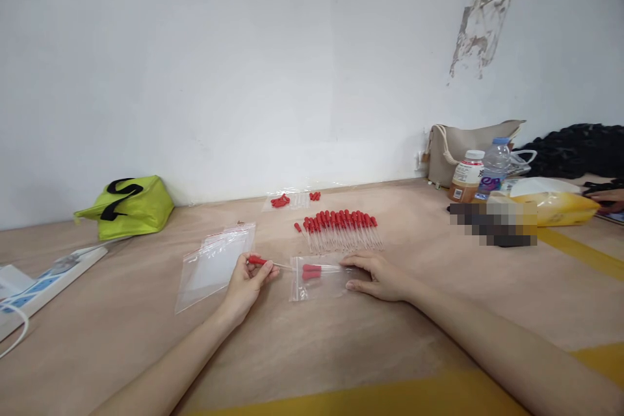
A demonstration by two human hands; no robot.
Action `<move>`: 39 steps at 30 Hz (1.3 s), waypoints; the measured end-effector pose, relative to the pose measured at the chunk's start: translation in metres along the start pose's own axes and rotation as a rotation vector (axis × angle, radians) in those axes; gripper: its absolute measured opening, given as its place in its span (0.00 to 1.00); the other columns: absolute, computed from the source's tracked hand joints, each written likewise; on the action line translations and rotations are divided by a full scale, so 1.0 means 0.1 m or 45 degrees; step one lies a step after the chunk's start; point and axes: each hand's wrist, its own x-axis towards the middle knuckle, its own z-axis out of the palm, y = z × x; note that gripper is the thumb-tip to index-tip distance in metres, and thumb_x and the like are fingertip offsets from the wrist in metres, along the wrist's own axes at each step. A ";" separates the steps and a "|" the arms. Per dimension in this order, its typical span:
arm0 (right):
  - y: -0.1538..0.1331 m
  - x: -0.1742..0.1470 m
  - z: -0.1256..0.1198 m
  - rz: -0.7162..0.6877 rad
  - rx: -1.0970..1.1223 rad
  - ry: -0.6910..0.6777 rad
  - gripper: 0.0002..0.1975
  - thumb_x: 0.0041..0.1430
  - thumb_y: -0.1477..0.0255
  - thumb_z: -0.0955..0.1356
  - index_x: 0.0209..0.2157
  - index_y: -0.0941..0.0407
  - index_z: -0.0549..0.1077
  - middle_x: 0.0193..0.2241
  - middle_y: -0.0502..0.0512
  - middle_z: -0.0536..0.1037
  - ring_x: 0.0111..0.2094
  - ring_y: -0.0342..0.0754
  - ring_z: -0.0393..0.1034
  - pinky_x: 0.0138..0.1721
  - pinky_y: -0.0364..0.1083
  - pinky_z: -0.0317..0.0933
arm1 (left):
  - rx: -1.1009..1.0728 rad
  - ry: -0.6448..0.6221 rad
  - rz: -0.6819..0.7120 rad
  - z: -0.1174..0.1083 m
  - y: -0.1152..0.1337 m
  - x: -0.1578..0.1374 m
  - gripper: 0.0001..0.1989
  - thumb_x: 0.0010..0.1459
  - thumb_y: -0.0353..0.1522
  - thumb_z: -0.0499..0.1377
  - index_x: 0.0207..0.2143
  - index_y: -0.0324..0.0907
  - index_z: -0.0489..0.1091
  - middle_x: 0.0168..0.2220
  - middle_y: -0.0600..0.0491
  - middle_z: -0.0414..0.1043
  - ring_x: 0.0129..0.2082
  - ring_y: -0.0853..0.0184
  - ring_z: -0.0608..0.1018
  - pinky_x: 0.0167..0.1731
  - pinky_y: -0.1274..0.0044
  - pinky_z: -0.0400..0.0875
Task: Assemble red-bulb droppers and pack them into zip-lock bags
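Forearms (182, 357) cut off | left hand (247, 285) pinching dropper (257, 260), tip (288, 268) indistinct | right hand (377, 276) spread on clear bag (324, 290)

Dropper bulbs (347, 215) are red; the black-handled bag (152, 208) lime-green; the tape (390, 393) yellow.

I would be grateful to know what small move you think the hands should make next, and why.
I would probably have the left hand slide its red-bulbed dropper to the right into the clear bag: the stem already points at the bag's zip end, two red bulbs show within, and the right hand rests at the opposite end.
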 end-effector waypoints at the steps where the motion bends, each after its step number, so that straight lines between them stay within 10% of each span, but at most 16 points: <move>1: 0.00 0.00 0.00 0.000 0.002 -0.001 0.21 0.51 0.61 0.65 0.46 0.55 0.67 0.44 0.58 0.69 0.44 0.50 0.63 0.46 0.50 0.57 | 0.006 -0.015 -0.007 0.01 0.00 -0.01 0.20 0.41 0.35 0.65 0.32 0.42 0.57 0.26 0.60 0.66 0.28 0.71 0.75 0.37 0.74 0.71; 11: -0.01 0.00 0.00 -0.010 -0.002 0.000 0.22 0.51 0.61 0.65 0.46 0.56 0.67 0.44 0.58 0.70 0.45 0.50 0.63 0.46 0.49 0.57 | 0.844 -0.488 0.223 0.04 0.03 -0.15 0.15 0.53 0.36 0.54 0.43 0.41 0.66 0.35 0.51 0.67 0.36 0.64 0.70 0.39 0.71 0.64; 39: -0.05 0.01 0.00 -0.019 -0.005 -0.032 0.22 0.51 0.62 0.65 0.48 0.55 0.66 0.45 0.58 0.70 0.46 0.51 0.63 0.47 0.51 0.56 | 0.443 -0.397 -0.078 0.21 0.03 -0.05 0.24 0.41 0.37 0.64 0.40 0.39 0.62 0.26 0.56 0.69 0.25 0.69 0.73 0.29 0.78 0.64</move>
